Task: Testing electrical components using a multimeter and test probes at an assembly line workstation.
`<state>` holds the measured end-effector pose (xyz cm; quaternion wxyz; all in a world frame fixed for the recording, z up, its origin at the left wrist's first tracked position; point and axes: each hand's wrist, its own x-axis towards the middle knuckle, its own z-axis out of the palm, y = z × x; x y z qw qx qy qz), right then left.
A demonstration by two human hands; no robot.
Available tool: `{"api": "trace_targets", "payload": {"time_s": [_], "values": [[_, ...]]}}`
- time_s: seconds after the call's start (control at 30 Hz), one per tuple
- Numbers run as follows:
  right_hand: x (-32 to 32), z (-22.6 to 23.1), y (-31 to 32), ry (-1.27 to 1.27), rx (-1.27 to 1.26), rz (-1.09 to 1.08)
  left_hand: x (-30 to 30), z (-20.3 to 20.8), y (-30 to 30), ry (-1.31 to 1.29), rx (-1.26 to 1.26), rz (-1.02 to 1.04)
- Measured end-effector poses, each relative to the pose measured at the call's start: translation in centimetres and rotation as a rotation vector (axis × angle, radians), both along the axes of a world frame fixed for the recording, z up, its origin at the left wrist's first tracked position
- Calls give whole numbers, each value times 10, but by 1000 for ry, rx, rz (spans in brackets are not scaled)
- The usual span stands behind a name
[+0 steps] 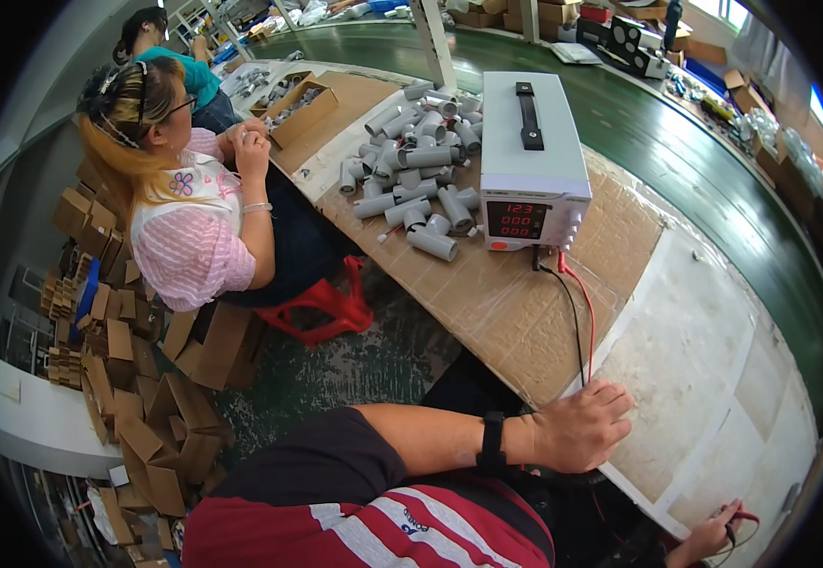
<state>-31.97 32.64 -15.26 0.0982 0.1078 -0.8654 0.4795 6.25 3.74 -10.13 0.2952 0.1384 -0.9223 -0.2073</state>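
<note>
My left hand point(582, 426), with a black watch point(492, 443) on its wrist, is at the table's front edge with its fingers curled in. Whatever it may hold is hidden. A red test lead point(589, 308) and a black test lead point(572, 312) come from a white bench power supply point(535, 142) with a lit red display and pass down behind this hand. At the lower right, my right hand point(712, 538) pinches the red end of a lead, and a dark wire loops beside it. Left of the power supply lies a heap of short grey tubes point(421, 156).
Cardboard point(516, 303) covers part of the table, with a pale worn board point(696, 350) to its right. A green conveyor belt point(715, 208) runs behind. At left a co-worker point(194, 199) sits on a red stool point(326, 308), handling something small. Cardboard boxes point(179, 417) crowd the floor.
</note>
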Motion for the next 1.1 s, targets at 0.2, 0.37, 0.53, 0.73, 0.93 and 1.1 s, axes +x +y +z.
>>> {"api": "trace_targets", "payload": {"time_s": [0.2,0.37,0.53,0.73,0.93,1.1], "values": [[5,4,-4,93,92,22,3,0,1,-2,13,-5],[-3,1,0,66,99,6,4,0,1,17,6,-6],[8,11,-9,34,-24,26,3,-1,0,11,3,-7],[25,-3,-27,234,-34,118,3,-4,0,27,6,-5],[28,-2,-27,162,-12,87,4,-1,-1,34,-1,-11],[44,13,-35,91,11,65,6,-2,0,3,-4,-13]]}}
